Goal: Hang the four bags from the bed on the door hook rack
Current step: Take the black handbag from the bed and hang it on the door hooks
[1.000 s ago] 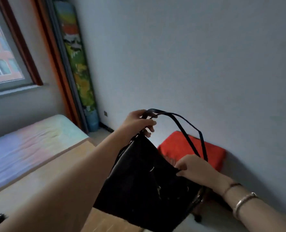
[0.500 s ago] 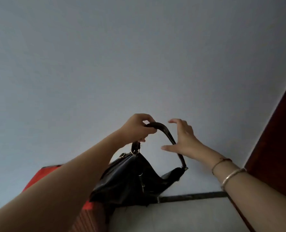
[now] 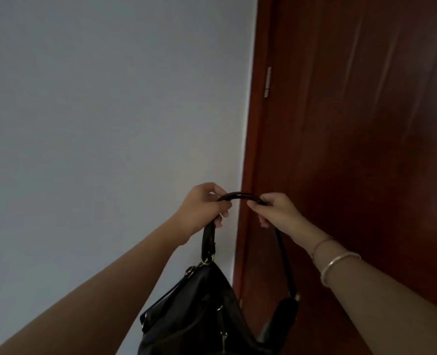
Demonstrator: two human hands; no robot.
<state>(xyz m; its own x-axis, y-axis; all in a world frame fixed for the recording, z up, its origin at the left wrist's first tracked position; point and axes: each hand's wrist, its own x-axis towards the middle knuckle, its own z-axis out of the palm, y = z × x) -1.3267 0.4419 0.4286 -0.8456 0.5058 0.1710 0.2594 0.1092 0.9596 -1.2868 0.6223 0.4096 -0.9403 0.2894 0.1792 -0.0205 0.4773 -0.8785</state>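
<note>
Bag (image 3: pixel 202 316) hangs soft, slumping, moderately heavy; left hand (image 3: pixel 202 210) and right hand (image 3: pixel 276 210) grip its stiff strap (image 3: pixel 240 195) near door (image 3: pixel 353 149).

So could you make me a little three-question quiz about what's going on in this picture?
1. True or false: both hands grip the strap of the black bag.
2. What stands right of the pale wall? A) a window B) a reddish-brown door C) a shelf
3. Fill in: the silver bangle sits on the ____ wrist.

Key:
1. True. The left hand and the right hand curl their fingers round the strap, one at each end of its arch.
2. B
3. right. No hook rack is in view.
</note>
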